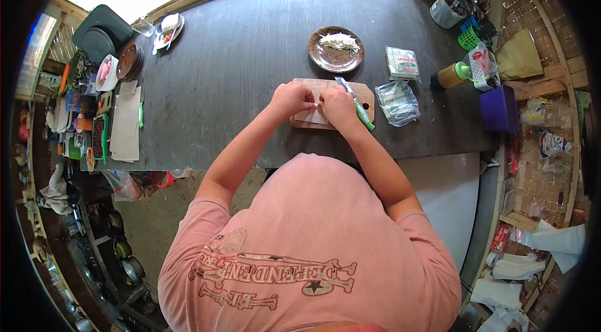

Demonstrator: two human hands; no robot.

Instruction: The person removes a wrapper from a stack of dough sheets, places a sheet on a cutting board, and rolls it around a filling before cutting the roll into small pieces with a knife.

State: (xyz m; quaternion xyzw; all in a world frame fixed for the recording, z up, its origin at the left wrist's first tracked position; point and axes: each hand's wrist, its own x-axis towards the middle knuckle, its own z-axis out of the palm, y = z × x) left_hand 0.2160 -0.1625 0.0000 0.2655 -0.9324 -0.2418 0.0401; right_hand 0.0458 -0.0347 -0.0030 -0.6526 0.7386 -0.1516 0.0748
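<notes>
Over a wooden cutting board [305, 124], my left hand [293, 99] and my right hand [337, 107] meet with their fingers pinched together. Something small and pale shows between the fingertips, too small to name. Below it, a thin whitish sheet [313, 117] lies on the board. Beside my right hand, a knife with a green handle [364, 117] rests across the board's right part, its blade partly behind that hand. Just beyond the board sits a brown speckled plate [335, 65] bearing a heap of white shreds [339, 42].
Right of the board lie two plastic-wrapped packets [402, 63] [397, 103]. A bottle with a green cap [449, 75] and a purple container [499, 109] line the table's right edge. Stacked brown bowls [129, 61], a small plate of food [168, 34] and cardboard [126, 122] occupy the left.
</notes>
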